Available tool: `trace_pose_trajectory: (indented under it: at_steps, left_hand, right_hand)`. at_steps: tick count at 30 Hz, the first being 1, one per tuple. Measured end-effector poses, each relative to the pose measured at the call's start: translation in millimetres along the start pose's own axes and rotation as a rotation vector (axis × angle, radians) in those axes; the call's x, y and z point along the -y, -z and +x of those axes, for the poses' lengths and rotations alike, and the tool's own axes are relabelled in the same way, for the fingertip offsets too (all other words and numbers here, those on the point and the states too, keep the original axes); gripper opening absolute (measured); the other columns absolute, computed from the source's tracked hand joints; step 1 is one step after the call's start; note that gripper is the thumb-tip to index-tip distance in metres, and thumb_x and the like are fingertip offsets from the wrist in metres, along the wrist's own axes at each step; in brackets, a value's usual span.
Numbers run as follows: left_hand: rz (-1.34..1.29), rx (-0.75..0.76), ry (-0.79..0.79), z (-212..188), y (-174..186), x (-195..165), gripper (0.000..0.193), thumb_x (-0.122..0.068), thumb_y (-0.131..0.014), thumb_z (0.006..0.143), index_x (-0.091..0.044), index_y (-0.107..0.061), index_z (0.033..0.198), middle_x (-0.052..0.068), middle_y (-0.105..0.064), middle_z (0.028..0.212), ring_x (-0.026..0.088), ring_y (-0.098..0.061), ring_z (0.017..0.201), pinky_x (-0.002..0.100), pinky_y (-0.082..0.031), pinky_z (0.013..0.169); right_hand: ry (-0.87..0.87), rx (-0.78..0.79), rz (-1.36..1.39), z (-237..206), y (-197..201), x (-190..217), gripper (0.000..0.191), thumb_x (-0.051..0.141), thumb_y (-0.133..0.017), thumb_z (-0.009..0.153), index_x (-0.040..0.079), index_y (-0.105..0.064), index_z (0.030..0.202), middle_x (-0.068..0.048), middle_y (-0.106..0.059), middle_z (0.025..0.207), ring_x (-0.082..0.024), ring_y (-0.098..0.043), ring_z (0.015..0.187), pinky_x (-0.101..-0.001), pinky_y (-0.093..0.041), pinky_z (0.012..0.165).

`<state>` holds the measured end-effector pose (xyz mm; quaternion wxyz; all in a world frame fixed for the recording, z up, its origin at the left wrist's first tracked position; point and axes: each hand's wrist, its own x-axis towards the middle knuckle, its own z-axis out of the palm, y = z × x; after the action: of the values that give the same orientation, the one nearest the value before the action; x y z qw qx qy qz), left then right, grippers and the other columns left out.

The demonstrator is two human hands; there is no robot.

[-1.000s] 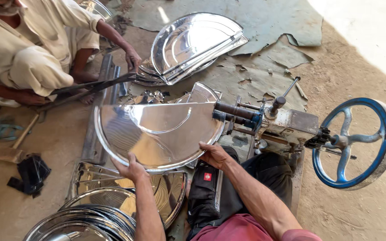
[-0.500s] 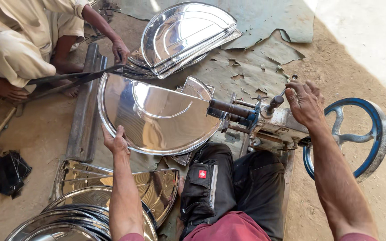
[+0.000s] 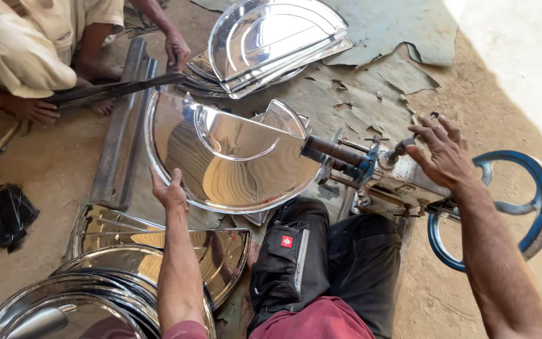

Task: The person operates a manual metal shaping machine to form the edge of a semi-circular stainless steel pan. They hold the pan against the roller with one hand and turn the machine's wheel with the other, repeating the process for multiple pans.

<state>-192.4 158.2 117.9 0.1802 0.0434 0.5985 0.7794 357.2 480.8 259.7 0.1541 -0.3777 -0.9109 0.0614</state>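
Note:
My left hand (image 3: 169, 191) grips the lower left rim of a shiny half-round steel sheet (image 3: 233, 166) that is held at its right end in a small hand-cranked machine (image 3: 371, 169). My right hand (image 3: 443, 154) rests with fingers spread on top of the machine, touching its small upright lever (image 3: 409, 141). The blue crank wheel (image 3: 522, 207) stands just right of that hand. My legs in dark trousers (image 3: 327, 263) lie under the machine.
A stack of half-round steel sheets (image 3: 271, 44) lies at the top. More steel pieces (image 3: 114, 270) are piled at the lower left. Another person (image 3: 26, 50) sits at the upper left holding long shears (image 3: 114, 88). A steel bar (image 3: 120, 132) lies on the dirt floor.
My right hand has left the sheet's edge and moved right onto the machine's top by the lever. My left hand has slid along the sheet's rim, and the view has shifted.

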Motion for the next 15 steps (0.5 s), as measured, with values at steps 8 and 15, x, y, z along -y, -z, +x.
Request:
trace_pose_trajectory:
  at_steps: [8, 15]
  left_hand:
    - [-0.048, 0.114, -0.244, 21, 8, 17, 0.08, 0.01, -0.065, 0.09, 0.001, -0.03, 0.161, 0.017, -0.05, 0.156, 0.025, -0.056, 0.135, 0.029, -0.044, 0.113]
    - [-0.025, 0.063, -0.218, 13, 18, 26, 0.079, 0.01, -0.066, 0.092, 0.002, -0.028, 0.161, 0.016, -0.047, 0.158, 0.023, -0.055, 0.135, 0.027, -0.045, 0.109]
  right_hand:
    - [-0.255, 0.095, -0.381, -36, 22, 49, 0.078, 0.075, -0.025, 0.106, 0.018, -0.065, 0.143, -0.011, -0.07, 0.107, -0.026, -0.056, 0.107, -0.0494, -0.033, 0.114]
    - [0.051, 0.243, -0.138, -66, 44, 156, 0.069, 0.065, -0.028, 0.098, 0.02, -0.056, 0.142, -0.007, -0.079, 0.096, -0.023, -0.06, 0.12, -0.0525, -0.017, 0.123]
